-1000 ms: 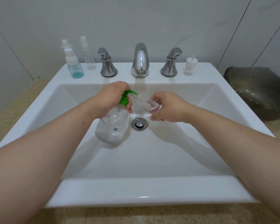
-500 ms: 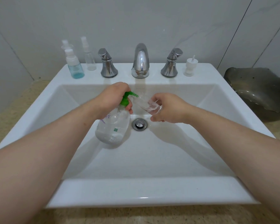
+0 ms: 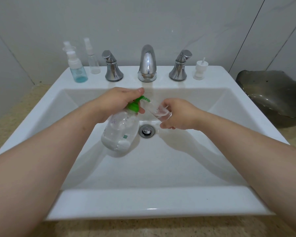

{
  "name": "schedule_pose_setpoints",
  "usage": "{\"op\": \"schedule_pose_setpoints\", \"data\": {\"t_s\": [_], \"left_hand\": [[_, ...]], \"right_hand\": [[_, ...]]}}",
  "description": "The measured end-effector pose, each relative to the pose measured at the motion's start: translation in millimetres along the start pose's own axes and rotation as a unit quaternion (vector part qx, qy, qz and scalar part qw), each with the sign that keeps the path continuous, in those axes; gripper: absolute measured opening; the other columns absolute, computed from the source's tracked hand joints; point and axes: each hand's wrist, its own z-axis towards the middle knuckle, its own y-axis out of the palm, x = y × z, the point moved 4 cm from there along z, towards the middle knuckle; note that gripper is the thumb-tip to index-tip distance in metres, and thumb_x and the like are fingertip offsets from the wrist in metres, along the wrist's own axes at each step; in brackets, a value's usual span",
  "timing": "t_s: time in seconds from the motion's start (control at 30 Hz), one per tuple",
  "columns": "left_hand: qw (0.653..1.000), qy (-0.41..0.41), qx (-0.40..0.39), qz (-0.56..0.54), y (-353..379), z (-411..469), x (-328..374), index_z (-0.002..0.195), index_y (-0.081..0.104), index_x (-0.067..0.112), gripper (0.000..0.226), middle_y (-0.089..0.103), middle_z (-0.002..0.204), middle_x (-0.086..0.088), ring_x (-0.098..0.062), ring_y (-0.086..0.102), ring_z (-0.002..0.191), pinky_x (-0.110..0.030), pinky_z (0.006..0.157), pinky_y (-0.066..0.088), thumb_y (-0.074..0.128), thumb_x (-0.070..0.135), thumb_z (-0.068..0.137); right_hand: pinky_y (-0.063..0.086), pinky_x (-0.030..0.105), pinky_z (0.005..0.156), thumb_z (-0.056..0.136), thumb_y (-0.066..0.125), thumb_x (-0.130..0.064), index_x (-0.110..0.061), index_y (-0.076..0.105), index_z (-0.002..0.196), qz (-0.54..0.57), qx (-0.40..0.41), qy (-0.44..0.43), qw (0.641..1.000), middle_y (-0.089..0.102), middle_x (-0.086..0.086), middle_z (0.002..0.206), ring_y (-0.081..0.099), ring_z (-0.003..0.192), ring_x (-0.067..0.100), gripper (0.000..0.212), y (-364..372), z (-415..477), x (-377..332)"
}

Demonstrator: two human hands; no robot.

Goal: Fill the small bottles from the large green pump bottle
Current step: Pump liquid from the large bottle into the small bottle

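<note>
The left hand point(image 3: 116, 101) reaches in with its forearm angled inward and grips the green pump neck of the pump bottle point(image 3: 120, 132), which is tilted over the sink point(image 3: 143, 200). The right hand point(image 3: 179, 113) pinches a small clear bottle point(image 3: 158, 111), its mouth at the nozzle, above the drain point(image 3: 147, 131). A blue bottle point(image 3: 78, 71) and a spray bottle point(image 3: 92, 60) stand on the ledge left of the faucet point(image 3: 147, 64).

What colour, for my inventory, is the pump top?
The pump top is green; head view.
</note>
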Motion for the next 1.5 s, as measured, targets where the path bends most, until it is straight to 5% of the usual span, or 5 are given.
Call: {"op": "schedule_pose_setpoints", "data": {"t_s": [0.2,0.47,0.9,1.03,1.5], "left_hand": [[0.992,-0.098,-0.001,0.084,5.3,2.5,-14.6,0.093,0.082,0.014,0.082,0.079,0.102,0.004,-0.019,0.059,0.093,-0.040,0.104,0.044,0.038,0.083,0.090],[0.989,-0.041,0.062,0.126,12.5,4.2,-14.8,0.067,0.078,0.010,0.093,0.067,0.061,0.003,-0.014,0.053,0.059,-0.030,0.066,0.040,0.028,0.084,0.092],[0.989,-0.004,0.053,0.141,-8.7,7.5,-20.7,0.072,0.080,0.015,0.087,0.077,0.076,0.002,-0.017,0.062,0.085,-0.031,0.088,0.044,0.031,0.083,0.092],[0.996,-0.028,0.027,0.083,-8.9,5.1,-16.9,0.102,0.075,0.013,0.064,0.078,0.082,-0.006,-0.010,0.053,0.056,-0.031,0.066,0.038,0.045,0.068,0.096],[0.996,-0.058,0.032,0.057,-7.3,-5.9,-6.9,0.078,0.063,0.014,0.046,0.075,0.076,-0.010,-0.018,0.049,0.068,-0.032,0.076,0.038,0.044,0.050,0.099]], "right_hand": [[0.053,0.021,0.055,0.082,0.080,-0.008,-0.018,0.058,0.108,0.001,-0.007,0.016,1.000,0.071,0.001,0.084,0.066,0.059,0.011,0.036,0.9,-0.9,1.7],[0.045,0.017,0.045,0.080,0.080,-0.006,-0.016,0.059,0.109,0.006,-0.003,0.020,1.000,0.067,-0.004,0.076,0.062,0.053,0.009,0.037,0.9,-0.9,3.2],[0.043,0.014,0.043,0.080,0.082,-0.009,-0.021,0.061,0.106,0.016,-0.007,-0.014,1.000,0.073,0.000,0.104,0.060,0.048,0.001,0.035,2.7,0.1,-1.2],[0.043,0.013,0.045,0.081,0.082,-0.011,-0.021,0.064,0.105,0.018,-0.007,-0.030,0.999,0.074,0.001,0.104,0.059,0.047,-0.002,0.031,1.8,0.8,-2.1],[0.048,0.015,0.049,0.081,0.082,-0.010,-0.021,0.063,0.105,0.027,-0.021,-0.027,0.999,0.076,0.001,0.102,0.062,0.049,0.003,0.032,5.9,0.5,-2.3]]}}
